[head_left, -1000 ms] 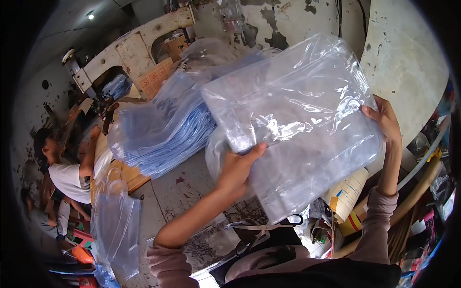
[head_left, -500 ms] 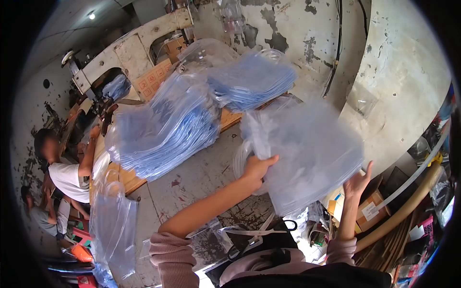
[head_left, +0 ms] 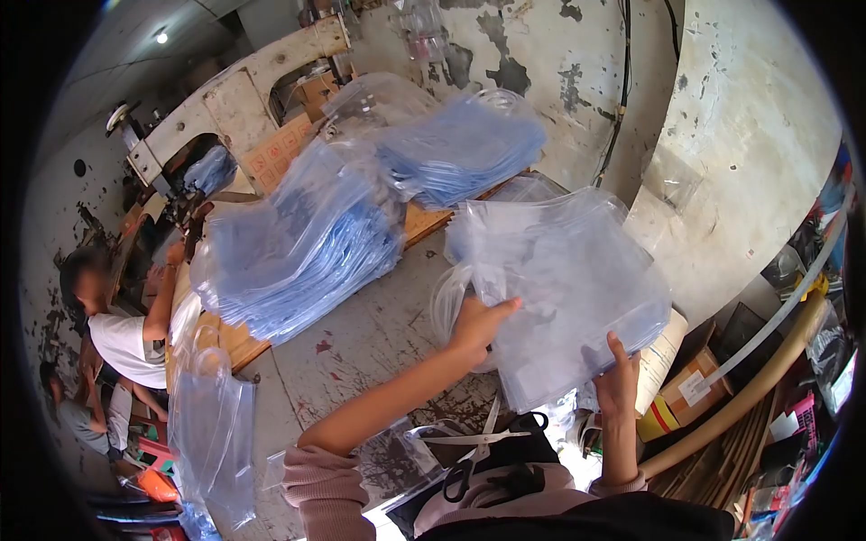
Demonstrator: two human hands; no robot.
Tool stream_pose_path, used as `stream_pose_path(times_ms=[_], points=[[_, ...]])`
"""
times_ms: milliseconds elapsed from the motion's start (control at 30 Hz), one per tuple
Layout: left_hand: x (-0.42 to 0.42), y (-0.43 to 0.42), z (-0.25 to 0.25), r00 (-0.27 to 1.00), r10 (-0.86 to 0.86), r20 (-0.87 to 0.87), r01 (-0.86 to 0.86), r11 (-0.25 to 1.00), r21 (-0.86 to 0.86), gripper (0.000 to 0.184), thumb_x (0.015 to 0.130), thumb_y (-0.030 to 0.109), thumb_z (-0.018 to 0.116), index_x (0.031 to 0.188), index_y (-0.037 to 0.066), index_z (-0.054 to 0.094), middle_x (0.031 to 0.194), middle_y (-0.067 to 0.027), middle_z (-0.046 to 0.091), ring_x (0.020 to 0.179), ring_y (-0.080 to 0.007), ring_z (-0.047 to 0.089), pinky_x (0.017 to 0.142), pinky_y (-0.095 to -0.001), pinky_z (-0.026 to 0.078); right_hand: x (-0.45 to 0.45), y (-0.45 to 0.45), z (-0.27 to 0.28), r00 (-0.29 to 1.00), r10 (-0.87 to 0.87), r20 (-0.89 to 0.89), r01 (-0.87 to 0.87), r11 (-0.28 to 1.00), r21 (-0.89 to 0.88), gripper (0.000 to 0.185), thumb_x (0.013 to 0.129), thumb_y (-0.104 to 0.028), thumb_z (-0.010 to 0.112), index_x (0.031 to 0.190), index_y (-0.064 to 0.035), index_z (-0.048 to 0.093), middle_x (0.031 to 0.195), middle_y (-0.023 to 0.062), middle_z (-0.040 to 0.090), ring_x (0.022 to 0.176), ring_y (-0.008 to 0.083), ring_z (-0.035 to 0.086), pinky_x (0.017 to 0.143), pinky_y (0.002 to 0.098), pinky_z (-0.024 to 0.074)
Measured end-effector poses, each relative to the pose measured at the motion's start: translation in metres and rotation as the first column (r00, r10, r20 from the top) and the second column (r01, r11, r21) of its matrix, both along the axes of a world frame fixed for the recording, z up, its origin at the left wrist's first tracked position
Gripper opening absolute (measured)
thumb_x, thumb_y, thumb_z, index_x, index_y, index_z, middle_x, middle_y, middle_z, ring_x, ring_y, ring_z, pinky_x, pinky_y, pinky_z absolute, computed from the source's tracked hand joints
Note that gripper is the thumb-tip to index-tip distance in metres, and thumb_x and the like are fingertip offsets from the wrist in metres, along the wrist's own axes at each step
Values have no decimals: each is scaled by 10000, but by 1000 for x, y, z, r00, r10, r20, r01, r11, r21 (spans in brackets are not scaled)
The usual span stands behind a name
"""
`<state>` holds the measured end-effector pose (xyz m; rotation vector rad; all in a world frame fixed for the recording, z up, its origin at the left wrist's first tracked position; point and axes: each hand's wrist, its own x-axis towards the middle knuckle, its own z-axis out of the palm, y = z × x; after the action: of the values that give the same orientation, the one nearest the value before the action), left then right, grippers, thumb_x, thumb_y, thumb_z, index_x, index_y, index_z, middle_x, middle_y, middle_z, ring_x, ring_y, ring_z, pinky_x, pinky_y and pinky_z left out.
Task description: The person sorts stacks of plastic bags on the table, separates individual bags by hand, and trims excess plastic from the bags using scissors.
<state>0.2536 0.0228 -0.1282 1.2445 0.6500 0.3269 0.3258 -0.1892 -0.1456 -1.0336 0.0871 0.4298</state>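
A stack of clear plastic bags (head_left: 577, 279) lies tilted over the table's near right part. My left hand (head_left: 483, 329) grips its left edge, thumb on top and fingers folded beneath. At the lower right edge of the stack is my right hand (head_left: 618, 379), thumb up on the near side, the other fingers partly hidden by the plastic. Clear looped handles (head_left: 449, 302) stick out on the left of the stack. Scissors (head_left: 478, 438) lie by my lap, just below the stack.
Two piles of bluish plastic bags (head_left: 307, 261), (head_left: 460, 149) rest on a wooden board. A clear bag (head_left: 212, 433) hangs at the table's left edge. Behind stands a large sewing machine (head_left: 230, 104). A person in a white shirt (head_left: 126, 347) sits at left. Boxes (head_left: 699, 388) stand at right.
The stack has come down from a raised position and tilted flatter. My right hand has moved from its upper right side down to the lower edge, its fingers closing in from spread.
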Motion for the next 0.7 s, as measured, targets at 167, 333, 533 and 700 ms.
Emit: stream_pose_path(times_ms=[167, 333, 533, 700], points=[[-6, -14, 9, 998, 38, 55, -41, 997, 67, 324, 774, 126, 707, 1025, -36, 581, 936, -101, 639, 818, -170, 621, 712, -311, 505, 5, 2, -18, 995, -53, 88, 55, 998, -30, 729, 772, -36, 628, 1365, -77, 206, 1292, 148, 368, 1157, 299, 419, 949, 438, 373], [-11, -27, 21, 988, 54, 141, -74, 988, 137, 312, 777, 132, 709, 1018, -12, 572, 914, -68, 627, 830, -141, 597, 732, -287, 476, -4, 3, -12, 982, -147, 120, 128, 979, 157, 676, 738, 43, 605, 1329, -51, 290, 1244, 129, 423, 1104, 245, 455, 931, 354, 385], [-10, -25, 36, 975, -23, 223, -68, 917, 392, 336, 800, 231, 681, 1006, -12, 573, 846, -54, 613, 749, -132, 565, 686, -287, 445, 10, 17, -5, 983, -181, 11, 175, 962, 211, 639, 763, 19, 627, 1320, -35, 318, 1213, 101, 451, 1076, 219, 478, 942, 330, 382], [-3, -15, 54, 949, 47, 312, -150, 938, 314, 339, 788, 217, 696, 1005, -18, 585, 839, -55, 628, 742, -132, 573, 688, -287, 447, 29, 31, 10, 963, -189, 189, 159, 974, 163, 560, 798, -46, 628, 1290, -52, 361, 1166, 94, 495, 1045, 238, 519, 894, 372, 453]])
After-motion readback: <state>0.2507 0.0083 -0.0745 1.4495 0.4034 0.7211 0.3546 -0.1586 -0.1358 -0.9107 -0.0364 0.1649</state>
